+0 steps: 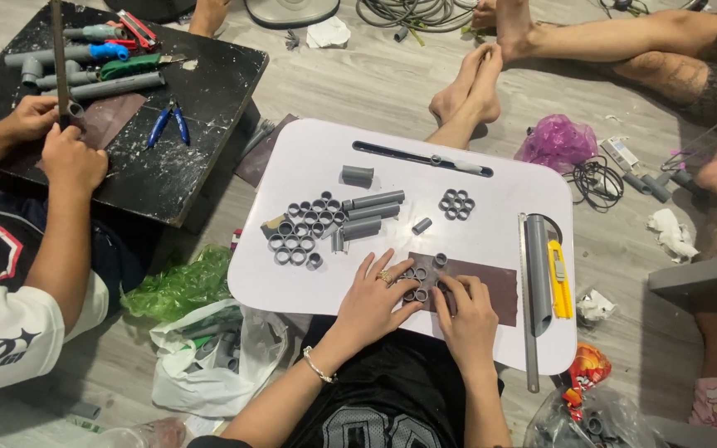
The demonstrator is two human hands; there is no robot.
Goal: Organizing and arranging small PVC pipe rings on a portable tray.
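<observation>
You sit on the grey plank floor (392,83) with the white lap table (491,216) across your knees, so all your work stays flat and within reach. At 10 o'clock from it stands a black worktable (201,99), where another person's hands (60,149) hold a long rod upright on their own sandpaper, with grey pipes and blue-handled pliers (168,124) beside them. Bare legs of a third person stretch in from 1 o'clock.

On your table, a long grey pipe (538,270) lies along the 3 o'clock edge between a steel ruler (525,315) and a yellow utility knife (559,278), parked out of the way but near your right hand. The brown sandpaper sheet (499,286) lies flat at 6 o'clock, right before you, its grit facing up to take the ring ends. At 9 o'clock a honeycomb of cut grey rings (300,232) stands on end next to short pipe lengths (371,214); a smaller cluster of 7 rings (456,204) sits at 12 o'clock, kept apart from the rest.

Your left hand (375,294) is spread open, fingers pressing down on a small group of rings (415,284) on the sandpaper's left end. Your right hand (466,311) curls its fingertips against the same group from the right, so the 2 hands pen the rings together; I cannot tell if it pinches one
</observation>
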